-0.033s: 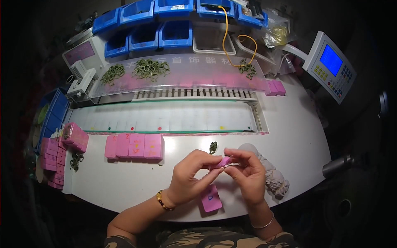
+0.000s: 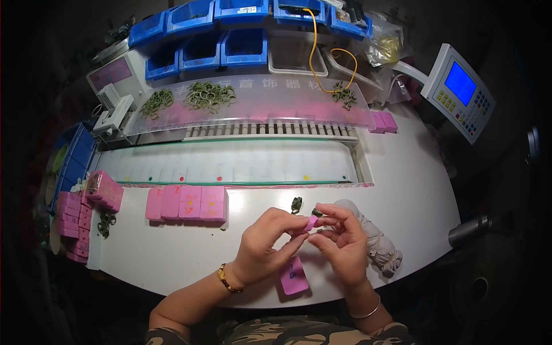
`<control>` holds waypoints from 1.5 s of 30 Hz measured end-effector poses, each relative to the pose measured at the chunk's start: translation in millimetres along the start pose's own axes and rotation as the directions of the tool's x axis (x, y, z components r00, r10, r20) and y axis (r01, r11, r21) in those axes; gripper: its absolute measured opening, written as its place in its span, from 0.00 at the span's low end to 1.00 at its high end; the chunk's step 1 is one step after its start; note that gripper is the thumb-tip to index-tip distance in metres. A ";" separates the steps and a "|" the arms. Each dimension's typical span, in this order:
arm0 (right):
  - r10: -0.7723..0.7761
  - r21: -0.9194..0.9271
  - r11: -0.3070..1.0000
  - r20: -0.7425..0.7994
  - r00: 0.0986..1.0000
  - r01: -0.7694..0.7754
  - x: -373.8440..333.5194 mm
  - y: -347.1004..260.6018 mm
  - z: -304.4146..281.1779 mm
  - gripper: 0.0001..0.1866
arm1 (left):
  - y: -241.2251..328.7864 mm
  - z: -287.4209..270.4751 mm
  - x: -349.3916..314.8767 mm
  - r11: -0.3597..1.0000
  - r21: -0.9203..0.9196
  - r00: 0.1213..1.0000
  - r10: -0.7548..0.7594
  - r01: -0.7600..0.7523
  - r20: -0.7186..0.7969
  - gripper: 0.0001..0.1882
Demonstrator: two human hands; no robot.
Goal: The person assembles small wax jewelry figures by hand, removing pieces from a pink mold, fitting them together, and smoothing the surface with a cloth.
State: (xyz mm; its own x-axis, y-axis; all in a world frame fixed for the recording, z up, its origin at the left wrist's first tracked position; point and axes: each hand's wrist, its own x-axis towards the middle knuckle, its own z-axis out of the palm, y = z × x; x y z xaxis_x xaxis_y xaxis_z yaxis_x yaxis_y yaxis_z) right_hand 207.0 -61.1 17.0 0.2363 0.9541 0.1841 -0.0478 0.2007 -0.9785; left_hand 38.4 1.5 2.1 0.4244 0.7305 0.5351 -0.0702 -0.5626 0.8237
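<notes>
My left hand (image 2: 265, 244) pinches a small bent pink rubber piece (image 2: 311, 223) between thumb and fingers. Close against it, my right hand (image 2: 344, 244) has a small dark green piece (image 2: 317, 212) at its index fingertip, seemingly caught against the middle finger. The right thumb stands a little apart from the pink piece. Below the hands lies a flat pink rubber mold block (image 2: 295, 278) with a blue mark, partly behind my left hand. Just beyond my fingers, a few dark green pieces (image 2: 296, 204) rest on the white table (image 2: 253, 201).
Pink blocks (image 2: 187, 203) form a row at left, with stacked ones (image 2: 69, 215) beyond. Behind is a conveyor (image 2: 247, 164) under a clear shelf (image 2: 270, 106) bearing green rings (image 2: 210, 96). A grey cloth (image 2: 379, 247) lies right; a control panel (image 2: 460, 92) and blue bins (image 2: 244, 46) stand farther back.
My right thumb has drawn away from the pink piece. The dark green piece now shows at the right index fingertip. Coloured dots on the conveyor have shifted slightly left.
</notes>
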 end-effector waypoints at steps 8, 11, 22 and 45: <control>-0.126 -0.460 0.864 0.198 0.972 0.205 0.1 -9.2 -3.0 0.22 | 1.3 2.3 -4.5 0.899 0.341 0.961 0.240 -0.274 0.138 0.22; -0.338 -0.589 0.718 0.173 0.925 0.372 11.5 -20.0 -23.5 0.23 | 6.0 5.7 3.6 0.911 0.355 0.977 0.179 -0.210 0.117 0.23; -0.220 -0.853 0.373 0.300 0.928 0.364 27.5 -7.9 -66.6 0.23 | 6.1 -8.7 3.8 0.980 0.197 0.995 -0.029 0.009 0.100 0.22; -0.255 -0.798 0.481 0.269 0.929 0.363 14.6 -2.5 -68.7 0.20 | 5.7 -65.1 -12.9 0.952 0.298 0.985 -0.110 0.067 0.131 0.13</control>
State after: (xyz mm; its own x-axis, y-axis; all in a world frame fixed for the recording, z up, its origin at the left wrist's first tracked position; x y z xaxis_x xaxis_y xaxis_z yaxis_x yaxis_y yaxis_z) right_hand 277.2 -63.0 15.8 -0.0289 0.8948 0.4455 0.8372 0.2652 -0.4783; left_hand -26.3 14.1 12.1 0.5445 0.7307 0.4117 0.2309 -0.6025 0.7640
